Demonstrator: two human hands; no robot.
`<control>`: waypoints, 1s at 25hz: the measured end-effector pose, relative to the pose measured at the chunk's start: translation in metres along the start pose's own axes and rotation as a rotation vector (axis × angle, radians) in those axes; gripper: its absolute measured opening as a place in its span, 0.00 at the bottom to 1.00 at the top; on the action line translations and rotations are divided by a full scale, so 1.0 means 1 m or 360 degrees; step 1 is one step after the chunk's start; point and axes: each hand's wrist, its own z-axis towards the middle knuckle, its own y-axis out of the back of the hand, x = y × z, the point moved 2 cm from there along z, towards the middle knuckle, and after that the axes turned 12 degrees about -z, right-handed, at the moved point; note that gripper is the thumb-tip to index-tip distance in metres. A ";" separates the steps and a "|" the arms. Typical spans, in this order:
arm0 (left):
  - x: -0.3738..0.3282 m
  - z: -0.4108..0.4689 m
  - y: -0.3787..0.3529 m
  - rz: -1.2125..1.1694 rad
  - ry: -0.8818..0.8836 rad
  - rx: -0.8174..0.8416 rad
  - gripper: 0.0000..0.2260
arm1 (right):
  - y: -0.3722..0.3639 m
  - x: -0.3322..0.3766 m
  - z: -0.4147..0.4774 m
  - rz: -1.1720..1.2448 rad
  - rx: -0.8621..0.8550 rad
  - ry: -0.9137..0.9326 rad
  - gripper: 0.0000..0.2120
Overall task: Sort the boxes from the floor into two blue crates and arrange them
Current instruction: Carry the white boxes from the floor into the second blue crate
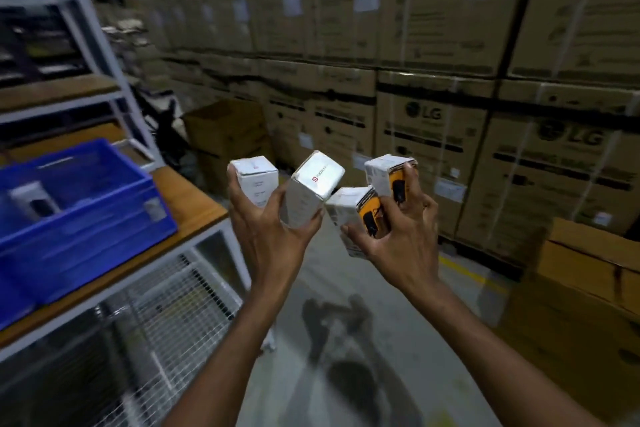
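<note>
Carrying step. Left grip [273,236] clutches two white boxes [254,181]; right grip [405,243] clutches two orange-sided boxes [353,215]. Next: swing left to blue crate [86,239] near bench [197,205] corner, place by kind.

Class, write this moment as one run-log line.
left hand: grips two white boxes | right hand: grips two orange-sided boxes | blue crate: on table

Head-worn view, forward and down, near hands [272,226] [401,243]
</note>
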 end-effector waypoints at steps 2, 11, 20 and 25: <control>0.037 0.022 0.034 0.0026 0.0004 -0.0075 0.31 | -0.023 0.052 0.011 0.0068 0.0006 0.0072 0.32; 0.196 0.127 0.183 0.0288 0.0128 -0.0361 0.32 | -0.124 0.291 0.060 0.0463 0.0078 0.0321 0.30; 0.338 0.232 0.261 0.0369 0.0453 -0.0682 0.32 | -0.212 0.477 0.133 0.0597 0.0190 0.0725 0.43; 0.409 0.269 0.269 0.0503 0.0772 -0.0696 0.33 | -0.273 0.539 0.161 0.0642 0.0366 0.0873 0.44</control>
